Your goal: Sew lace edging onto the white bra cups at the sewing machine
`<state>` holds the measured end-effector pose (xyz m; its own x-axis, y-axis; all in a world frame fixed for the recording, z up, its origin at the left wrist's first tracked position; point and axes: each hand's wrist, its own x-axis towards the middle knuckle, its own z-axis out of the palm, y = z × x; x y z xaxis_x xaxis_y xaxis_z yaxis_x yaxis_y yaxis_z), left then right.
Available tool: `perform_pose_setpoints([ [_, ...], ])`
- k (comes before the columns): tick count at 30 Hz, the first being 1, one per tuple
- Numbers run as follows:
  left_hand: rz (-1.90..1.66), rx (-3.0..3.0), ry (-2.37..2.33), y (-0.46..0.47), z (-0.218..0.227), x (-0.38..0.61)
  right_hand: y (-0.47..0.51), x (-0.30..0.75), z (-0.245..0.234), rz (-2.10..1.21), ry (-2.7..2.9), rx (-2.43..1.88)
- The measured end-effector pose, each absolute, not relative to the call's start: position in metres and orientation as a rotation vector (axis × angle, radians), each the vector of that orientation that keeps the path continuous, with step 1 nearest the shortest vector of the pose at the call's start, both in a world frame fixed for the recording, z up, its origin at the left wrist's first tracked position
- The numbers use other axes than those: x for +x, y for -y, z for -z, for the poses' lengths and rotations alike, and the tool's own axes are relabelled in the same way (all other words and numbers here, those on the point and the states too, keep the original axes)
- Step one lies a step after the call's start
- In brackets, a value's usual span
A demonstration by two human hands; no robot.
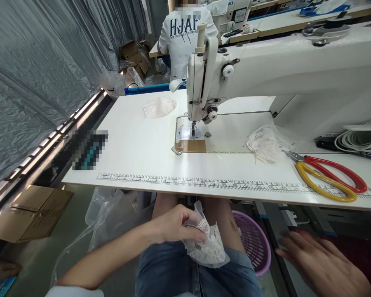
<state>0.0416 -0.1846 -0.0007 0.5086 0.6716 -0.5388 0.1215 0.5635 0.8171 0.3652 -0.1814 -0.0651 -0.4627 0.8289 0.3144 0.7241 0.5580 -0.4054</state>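
Observation:
Over my lap, my left hand [187, 225] pinches a piece of white lace fabric [208, 247] between thumb and fingers; its lower part hangs loose above my denim shorts. My right hand [324, 264] is low at the right, below the table edge, somewhat blurred, with fingers stretched out and nothing visible in them. Something dark red [349, 247] lies beside it, too dim to make out. On the table stands a white sewing machine [204, 78]. To the right of its needle rests a white lace piece [264, 144], and a similar pale piece [160, 107] lies at the back left.
Red-and-yellow-handled scissors [330, 177] lie at the table's right, near a coil of pale cord [361, 136]. A printed ruler [185, 181] runs along the front edge. Below are a purple basket [253, 243] and a cardboard box [31, 212]. Another person [185, 37] sits beyond the table.

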Motion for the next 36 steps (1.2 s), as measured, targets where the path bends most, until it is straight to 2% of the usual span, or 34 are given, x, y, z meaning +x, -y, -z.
perform_pose_setpoints([
  [2, -0.292, 1.067, -0.944, 0.177, -0.009, 0.043, 0.18, 0.345, 0.044, -0.445, 2.403, -1.092],
  [8, 0.176, 1.695, -0.692, 0.152, -0.077, 0.05, 0.141, 0.247, -0.014, -1.484, 2.312, -0.371],
  [11, 0.334, 1.895, -0.744, 0.132, -0.111, 0.042, 0.11, 0.228, -0.025, -1.799, 2.353, -0.361],
  [13, 0.388, 2.011, -0.863, 0.114, -0.133, 0.034, 0.086, 0.226, -0.043, -1.648, 2.467, -0.466],
  [15, 0.358, 2.225, -1.053, 0.096, -0.156, 0.029, 0.063, 0.23, -0.071, -1.136, 2.581, -0.544],
  [18, 0.128, 2.734, -1.397, 0.081, -0.18, 0.029, 0.043, 0.239, -0.114, -0.235, 2.547, -0.548],
  [21, -0.16, 3.187, -1.425, 0.074, -0.161, 0.031, 0.037, 0.24, -0.12, 0.289, 2.415, -0.454],
  [23, -0.355, 3.374, -1.279, 0.071, -0.121, 0.03, 0.037, 0.237, -0.098, 0.381, 2.404, -0.395],
  [26, -0.544, 3.456, -1.181, 0.072, -0.05, 0.027, 0.04, 0.23, -0.047, 0.223, 2.52, -0.332],
  [28, -0.654, 3.406, -1.188, 0.079, -0.018, 0.026, 0.045, 0.229, -0.022, 0.109, 2.58, -0.324],
  [31, -0.733, 3.287, -1.237, 0.09, -0.006, 0.023, 0.052, 0.23, -0.007, 0.066, 2.599, -0.322],
  [36, -0.705, 3.2, -1.235, 0.098, -0.019, 0.018, 0.055, 0.234, -0.002, 0.045, 2.594, -0.305],
])
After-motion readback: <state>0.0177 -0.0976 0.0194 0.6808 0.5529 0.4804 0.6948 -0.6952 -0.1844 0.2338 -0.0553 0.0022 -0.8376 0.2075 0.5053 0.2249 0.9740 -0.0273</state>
